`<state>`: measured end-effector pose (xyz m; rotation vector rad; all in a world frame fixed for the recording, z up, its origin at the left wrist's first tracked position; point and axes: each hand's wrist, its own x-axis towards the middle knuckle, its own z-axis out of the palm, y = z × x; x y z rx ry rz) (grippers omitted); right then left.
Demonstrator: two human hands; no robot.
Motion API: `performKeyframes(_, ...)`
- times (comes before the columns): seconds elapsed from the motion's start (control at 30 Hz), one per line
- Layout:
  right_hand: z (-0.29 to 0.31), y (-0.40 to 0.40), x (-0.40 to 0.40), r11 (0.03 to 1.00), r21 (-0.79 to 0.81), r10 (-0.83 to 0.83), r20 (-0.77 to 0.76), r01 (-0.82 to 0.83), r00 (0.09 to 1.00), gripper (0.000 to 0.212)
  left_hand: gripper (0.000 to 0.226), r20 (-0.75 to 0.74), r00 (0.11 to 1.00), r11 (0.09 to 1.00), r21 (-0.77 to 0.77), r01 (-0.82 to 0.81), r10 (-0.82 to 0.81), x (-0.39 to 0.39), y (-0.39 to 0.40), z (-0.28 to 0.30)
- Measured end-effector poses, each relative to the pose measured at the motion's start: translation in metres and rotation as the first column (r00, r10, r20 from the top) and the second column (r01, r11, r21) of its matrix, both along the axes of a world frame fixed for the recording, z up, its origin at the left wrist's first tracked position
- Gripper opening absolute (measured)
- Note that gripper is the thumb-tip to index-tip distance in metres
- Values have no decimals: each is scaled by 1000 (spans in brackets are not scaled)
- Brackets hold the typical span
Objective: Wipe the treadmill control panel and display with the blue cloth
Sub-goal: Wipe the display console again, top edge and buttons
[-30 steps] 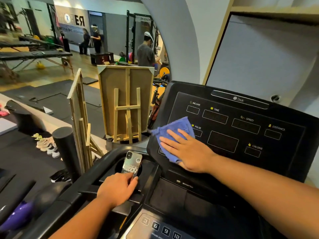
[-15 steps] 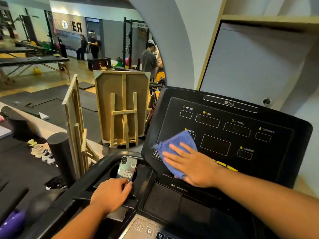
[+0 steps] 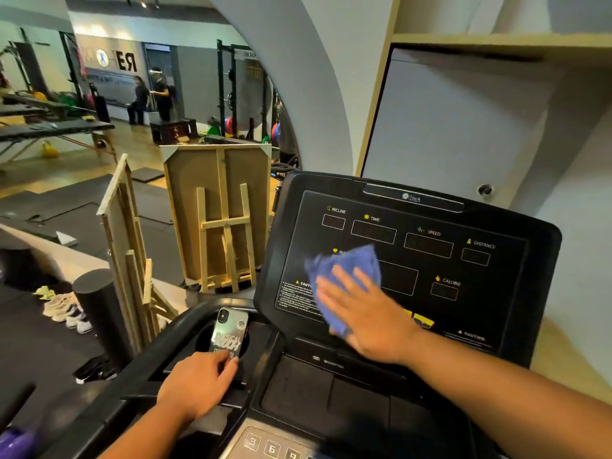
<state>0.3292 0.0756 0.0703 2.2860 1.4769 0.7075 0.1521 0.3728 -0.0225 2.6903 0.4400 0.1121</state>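
The black treadmill display (image 3: 427,246) stands in front of me, with windows marked incline, time, speed, distance and calorie. My right hand (image 3: 367,313) lies flat with straight fingers on the blue cloth (image 3: 344,270) and presses it against the lower left part of the display. The cloth covers the pulse window and part of the big middle window. My left hand (image 3: 195,385) rests on the left console ledge, its fingertips touching the bottom of a phone (image 3: 230,331) that stands in the cup holder. The control panel (image 3: 275,447) with number keys shows at the bottom edge.
Two wooden easels (image 3: 225,217) stand left of the console, beside a black foam roller (image 3: 99,313) and several shoes (image 3: 64,309) on the floor. A grey wall panel (image 3: 463,127) is behind the display. People stand far back in the gym.
My right hand has slid the cloth to the right across the display, uncovering the caution text at its lower left. My left hand has stayed by the phone.
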Motion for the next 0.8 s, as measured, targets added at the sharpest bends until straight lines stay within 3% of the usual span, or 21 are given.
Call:
performKeyframes(0.1,-18,-20,-11,979,-167,111,-48,-117,993,72,40,-16,1000,1000,-5,-2,1,1,-1,2)
performKeyframes(0.17,1,-27,7,983,-160,92,-13,-93,996,73,41,-18,1000,1000,-21,-13,12,0,-1,2)
performKeyframes(0.27,61,-41,43,978,114,-178,24,174,984,72,42,-29,999,999,-26,-25,24,0,-1,4)
performKeyframes(0.33,90,-48,54,888,325,-339,-18,326,941,68,41,-29,999,999,-29,-25,24,0,0,2)
performKeyframes(0.4,82,-37,48,826,420,-399,-33,375,916,69,39,-30,999,999,-29,-25,24,-1,-2,2)
performKeyframes(0.47,45,-24,27,890,354,-317,22,289,948,73,37,-21,999,999,-23,-26,25,-1,-3,3)
performKeyframes(0.57,-8,-32,-1,993,76,-96,52,92,994,76,38,-29,999,1000,-16,-24,23,0,-4,4)
performKeyframes(0.67,9,-52,7,998,-64,-12,32,14,999,71,38,-54,998,999,-29,-31,30,-1,-2,3)
performKeyframes(0.73,39,-64,28,994,16,-109,82,108,991,72,39,-39,999,999,-24,-33,32,-1,-2,4)
performKeyframes(0.8,74,-78,47,926,251,-305,50,284,951,70,40,-27,999,999,-15,-29,28,-1,-2,5)
